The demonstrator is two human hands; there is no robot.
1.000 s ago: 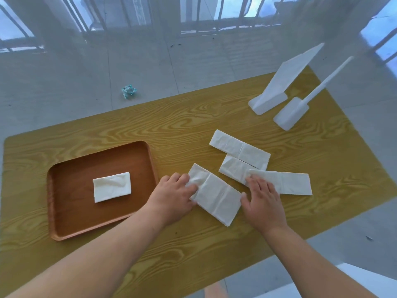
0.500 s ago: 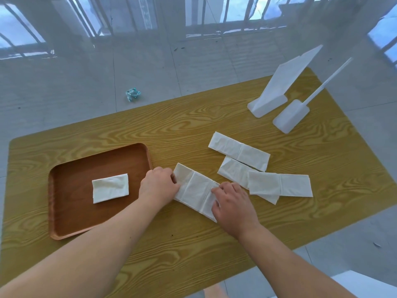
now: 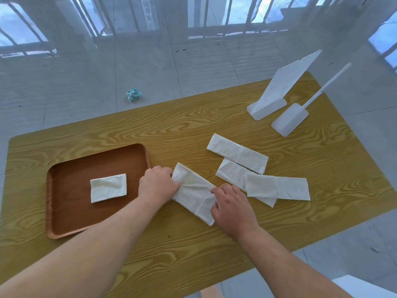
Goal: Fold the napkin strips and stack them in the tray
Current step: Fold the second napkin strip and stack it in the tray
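Left hand: the left hand (image 3: 158,184) is curled knuckles-up, fingers pinching the left end of the napkin strip (image 3: 194,193) so the paper wrinkles there; it sits just right of the tray's right rim.
Right hand: the right hand (image 3: 233,208) lies on the strip's right, nearer end, fingers bent and closed over the paper's edge; how firmly it grips I cannot tell.
Napkin strip: white, creased across its middle, lying diagonally on the table between the two hands, far-left end to near-right end.
Tray: the brown wooden tray (image 3: 64,211) sits on the left part of the table, with rounded corners and a low rim.
Folded napkin: one folded napkin (image 3: 108,187) lies flat near the middle of the tray, well apart from the rim.
Loose strips: three more strips to the right, overlapping: far strip (image 3: 237,153), middle strip (image 3: 233,174) partly under the other two, right strip (image 3: 278,188) on top.
Table: yellow wood-grain table (image 3: 193,121).
Stands: two white plastic stands (image 3: 277,93) at the far right corner, side by side.
Floor: a crumpled teal wrapper (image 3: 133,94) lies on the grey tile beyond the table's far edge.
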